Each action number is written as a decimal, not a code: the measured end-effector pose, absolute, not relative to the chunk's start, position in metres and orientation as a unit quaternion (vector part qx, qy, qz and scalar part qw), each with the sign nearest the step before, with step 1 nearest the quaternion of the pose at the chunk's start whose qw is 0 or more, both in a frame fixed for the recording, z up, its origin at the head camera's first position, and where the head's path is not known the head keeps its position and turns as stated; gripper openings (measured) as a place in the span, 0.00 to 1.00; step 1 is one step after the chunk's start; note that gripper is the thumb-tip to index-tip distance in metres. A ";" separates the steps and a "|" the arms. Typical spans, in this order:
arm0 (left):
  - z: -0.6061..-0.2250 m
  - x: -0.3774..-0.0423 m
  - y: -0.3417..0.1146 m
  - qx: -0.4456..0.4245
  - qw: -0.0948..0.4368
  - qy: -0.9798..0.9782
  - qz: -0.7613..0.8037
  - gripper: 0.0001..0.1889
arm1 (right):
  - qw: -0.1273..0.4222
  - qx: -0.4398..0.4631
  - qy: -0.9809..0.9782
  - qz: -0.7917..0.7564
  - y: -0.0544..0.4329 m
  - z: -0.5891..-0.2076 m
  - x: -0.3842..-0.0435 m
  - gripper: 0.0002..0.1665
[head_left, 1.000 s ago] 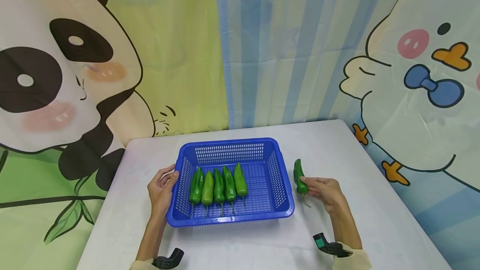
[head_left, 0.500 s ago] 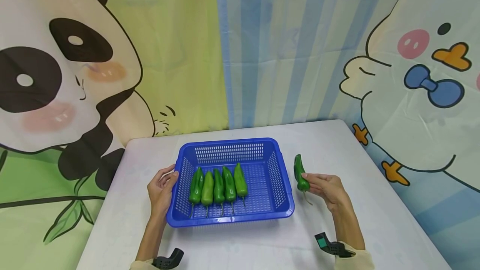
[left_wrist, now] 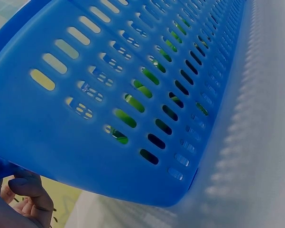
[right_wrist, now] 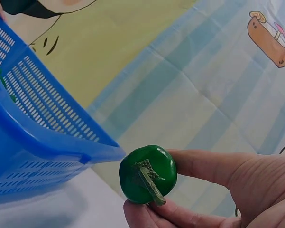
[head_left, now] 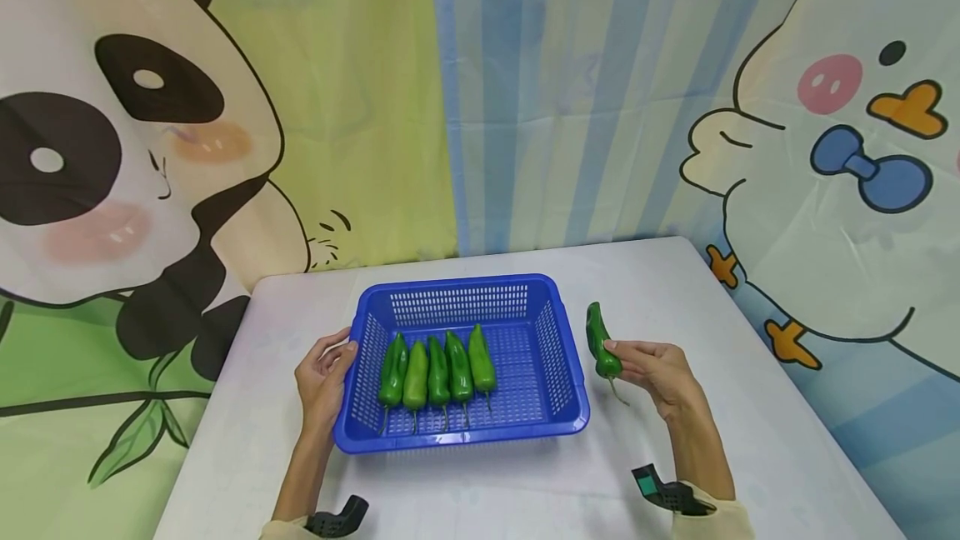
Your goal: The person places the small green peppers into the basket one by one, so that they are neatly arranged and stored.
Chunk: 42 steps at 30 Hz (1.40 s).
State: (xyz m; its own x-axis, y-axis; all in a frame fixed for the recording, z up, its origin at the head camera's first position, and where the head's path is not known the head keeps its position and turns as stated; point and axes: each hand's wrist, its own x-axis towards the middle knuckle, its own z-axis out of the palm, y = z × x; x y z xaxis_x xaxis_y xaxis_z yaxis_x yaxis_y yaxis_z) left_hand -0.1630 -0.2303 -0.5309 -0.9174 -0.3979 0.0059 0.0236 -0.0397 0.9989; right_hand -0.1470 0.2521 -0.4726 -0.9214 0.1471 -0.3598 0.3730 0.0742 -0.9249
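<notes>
A blue plastic basket (head_left: 461,442) with slotted walls sits on the table. My left hand (head_left: 325,377) grips its left rim, and in the left wrist view the fingers (left_wrist: 33,192) curl below the rim. Several green peppers (head_left: 459,367) lie side by side in the basket's left and middle part, stems toward me. Just right of the basket, my right hand (head_left: 656,373) pinches another green pepper (head_left: 602,344) near its stem end. That pepper (right_wrist: 144,178) shows stem-first in the right wrist view, between thumb and fingers.
The white table (head_left: 480,498) has a patterned curtain (head_left: 540,107) behind it. Inside the basket, bare floor (head_left: 521,373) shows to the right of the peppers. Black bands are on both wrists.
My right hand has moved slightly away from me with the pepper, whose tip now leans a little more to the left. The left hand and basket have stayed put.
</notes>
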 end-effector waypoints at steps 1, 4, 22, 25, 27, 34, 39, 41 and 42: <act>-0.531 -0.163 -0.230 0.139 0.149 -0.677 -0.707 0.19 | 0.088 0.176 0.728 -0.657 0.252 -0.472 -0.147 0.35; -0.530 -0.163 -0.230 0.138 0.151 -0.677 -0.707 0.19 | 0.090 0.173 0.730 -0.655 0.251 -0.470 -0.148 0.37; -0.530 -0.163 -0.229 0.141 0.146 -0.679 -0.706 0.19 | 0.099 0.150 0.733 -0.656 0.241 -0.463 -0.148 0.32; -0.530 -0.163 -0.230 0.140 0.145 -0.680 -0.705 0.20 | 0.096 0.149 0.729 -0.661 0.238 -0.462 -0.147 0.32; -0.531 -0.163 -0.230 0.139 0.147 -0.680 -0.704 0.19 | 0.093 0.148 0.730 -0.661 0.236 -0.461 -0.147 0.31; -0.530 -0.162 -0.231 0.140 0.152 -0.676 -0.707 0.19 | 0.098 0.131 0.740 -0.653 0.232 -0.458 -0.148 0.29; -0.530 -0.162 -0.230 0.139 0.149 -0.673 -0.711 0.19 | 0.097 0.116 0.748 -0.647 0.226 -0.456 -0.148 0.27; -0.530 -0.162 -0.230 0.139 0.150 -0.670 -0.714 0.19 | 0.097 0.108 0.746 -0.650 0.224 -0.456 -0.149 0.27; -0.530 -0.162 -0.230 0.138 0.151 -0.669 -0.714 0.19 | 0.098 0.107 0.745 -0.651 0.223 -0.456 -0.149 0.26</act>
